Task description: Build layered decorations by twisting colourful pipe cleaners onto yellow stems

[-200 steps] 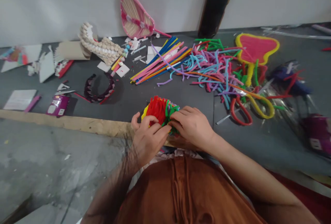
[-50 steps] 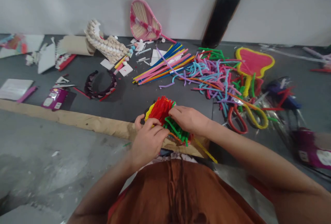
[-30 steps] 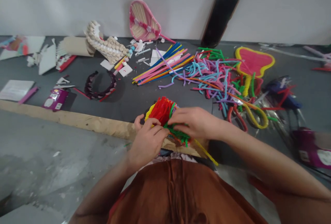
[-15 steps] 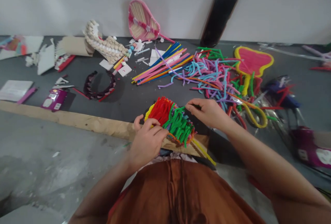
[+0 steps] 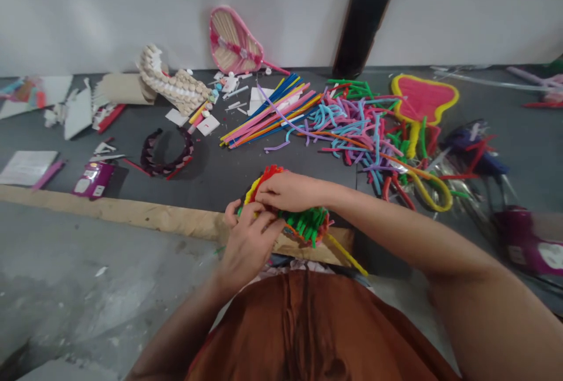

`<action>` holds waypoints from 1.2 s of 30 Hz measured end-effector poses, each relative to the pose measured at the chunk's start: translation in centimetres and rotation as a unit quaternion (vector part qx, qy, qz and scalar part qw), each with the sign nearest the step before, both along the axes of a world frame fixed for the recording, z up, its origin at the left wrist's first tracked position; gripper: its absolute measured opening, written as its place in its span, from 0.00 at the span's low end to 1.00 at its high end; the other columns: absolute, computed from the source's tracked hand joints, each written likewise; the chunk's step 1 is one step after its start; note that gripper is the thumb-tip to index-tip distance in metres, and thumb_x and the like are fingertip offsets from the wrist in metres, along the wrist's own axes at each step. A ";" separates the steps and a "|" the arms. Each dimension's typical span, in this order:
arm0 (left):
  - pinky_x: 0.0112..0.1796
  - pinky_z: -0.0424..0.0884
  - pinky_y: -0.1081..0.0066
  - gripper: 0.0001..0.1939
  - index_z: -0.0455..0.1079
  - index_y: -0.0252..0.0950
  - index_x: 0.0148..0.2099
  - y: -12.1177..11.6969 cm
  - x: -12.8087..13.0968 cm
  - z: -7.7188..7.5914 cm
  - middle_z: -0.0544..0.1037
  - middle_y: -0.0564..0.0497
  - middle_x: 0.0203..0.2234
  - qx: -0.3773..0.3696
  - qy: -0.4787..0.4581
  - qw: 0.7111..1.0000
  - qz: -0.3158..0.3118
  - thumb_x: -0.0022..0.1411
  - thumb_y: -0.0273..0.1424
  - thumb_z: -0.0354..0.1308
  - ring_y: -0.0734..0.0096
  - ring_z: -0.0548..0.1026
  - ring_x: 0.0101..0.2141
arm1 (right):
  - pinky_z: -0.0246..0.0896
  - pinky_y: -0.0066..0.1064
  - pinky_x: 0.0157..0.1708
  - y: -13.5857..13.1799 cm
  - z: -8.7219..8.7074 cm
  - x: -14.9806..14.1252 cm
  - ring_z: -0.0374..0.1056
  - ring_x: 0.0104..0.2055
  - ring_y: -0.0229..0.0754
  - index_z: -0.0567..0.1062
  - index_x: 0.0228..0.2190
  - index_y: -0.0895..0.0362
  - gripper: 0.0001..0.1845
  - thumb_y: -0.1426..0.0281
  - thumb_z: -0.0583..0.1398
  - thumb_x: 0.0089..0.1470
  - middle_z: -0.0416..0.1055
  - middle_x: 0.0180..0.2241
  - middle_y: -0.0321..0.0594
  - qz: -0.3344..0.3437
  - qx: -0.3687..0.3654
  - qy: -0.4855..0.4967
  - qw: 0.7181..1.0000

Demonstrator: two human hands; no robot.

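A craft piece made of pipe cleaners (image 5: 308,225) lies at the table's front edge, with red and green rows and a yellow rim on its left. My left hand (image 5: 253,231) grips its lower left edge, fingers bent over it. Across its top reaches my right hand (image 5: 288,190), covering most of the red rows. Its fingertips are pinched together close to my left fingers; what they hold is hidden. From the piece's lower right a yellow pipe cleaner (image 5: 347,255) sticks out toward my clothing.
Behind the piece lie a heap of cut pipe cleaners (image 5: 347,117) and a bundle of long ones (image 5: 268,114). A phone (image 5: 363,29) leans on the wall near a pink fan (image 5: 235,41). Left stand a dark headband (image 5: 167,167) and a purple packet (image 5: 94,179).
My right hand has moved left from the piece's upper right end, across the green rows, onto the red part. My left hand keeps its hold. The view has shifted slightly.
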State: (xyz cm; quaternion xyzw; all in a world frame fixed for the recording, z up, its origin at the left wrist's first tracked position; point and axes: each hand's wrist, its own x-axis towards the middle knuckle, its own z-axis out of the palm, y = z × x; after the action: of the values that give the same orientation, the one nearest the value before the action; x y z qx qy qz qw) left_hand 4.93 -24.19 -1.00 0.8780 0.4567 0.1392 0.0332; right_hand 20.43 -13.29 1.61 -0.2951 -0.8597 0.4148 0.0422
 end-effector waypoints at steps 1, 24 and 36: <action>0.52 0.51 0.50 0.10 0.74 0.44 0.41 0.0 0.0 0.0 0.78 0.52 0.39 0.007 0.006 1.000 0.010 0.62 0.26 0.55 0.59 0.67 0.44 | 0.53 0.24 0.30 0.3 0.0 0.4 0.64 0.28 0.33 0.76 0.29 0.59 0.16 0.73 0.51 0.62 0.73 0.27 0.35 -0.002 -0.013 0.028 1.000; 0.51 0.51 0.46 0.03 0.76 0.46 0.37 3.4 1.3 0.6 0.74 0.50 0.45 0.046 0.056 0.989 0.126 0.61 0.34 0.61 0.55 0.63 0.47 | 0.51 0.36 0.38 -1.0 -1.8 4.8 0.59 0.47 0.51 0.77 0.38 0.55 0.11 0.63 0.58 0.59 0.70 0.46 0.47 -0.014 0.266 -0.198 0.943; 0.53 0.49 0.45 0.07 0.73 0.43 0.38 3.8 -0.3 0.1 0.76 0.53 0.29 -0.022 0.051 0.998 0.025 0.66 0.32 0.54 0.59 0.67 0.44 | 0.43 0.42 0.41 -1.8 -1.7 4.0 0.61 0.46 0.51 0.79 0.33 0.54 0.11 0.61 0.60 0.56 0.73 0.40 0.44 0.016 0.216 -0.198 0.956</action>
State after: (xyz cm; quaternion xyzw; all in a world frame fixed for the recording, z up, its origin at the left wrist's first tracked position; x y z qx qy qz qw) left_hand 4.66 -20.44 -0.86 0.8714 0.4825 0.0850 0.0255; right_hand 24.40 -15.07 -0.14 -0.3412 -0.9246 0.1529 -0.0731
